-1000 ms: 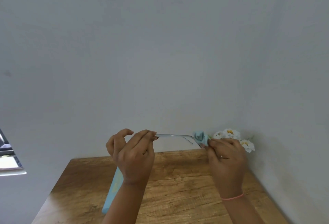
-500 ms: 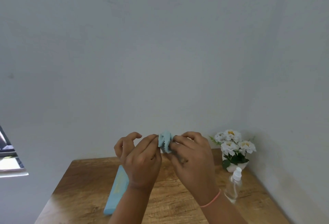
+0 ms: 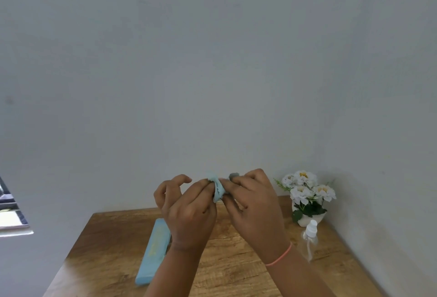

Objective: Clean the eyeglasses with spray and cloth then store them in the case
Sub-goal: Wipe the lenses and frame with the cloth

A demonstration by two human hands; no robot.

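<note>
My left hand [image 3: 186, 209] and my right hand [image 3: 253, 204] meet above the far part of the wooden table [image 3: 236, 270]. A crumpled light blue cloth [image 3: 217, 188] is squeezed between their fingertips, and my right hand pinches it. My left hand pinches the eyeglasses at the same spot. The eyeglasses are almost wholly hidden by the cloth and fingers. Only a small grey bit [image 3: 234, 175] shows above my right fingers. The long light blue case [image 3: 153, 251] lies shut on the table under my left wrist. A clear spray bottle [image 3: 309, 235] with a white nozzle stands at the right.
A white pot of white flowers [image 3: 306, 192] stands in the table's far right corner, just behind the spray bottle. Grey walls close in at the back and on the right. A window edge [image 3: 9, 216] shows at the far left.
A second ago my hands were apart, with the thin eyeglasses stretched between them. My right hand slid the cloth leftwards, and the flowers and bottle came into view.
</note>
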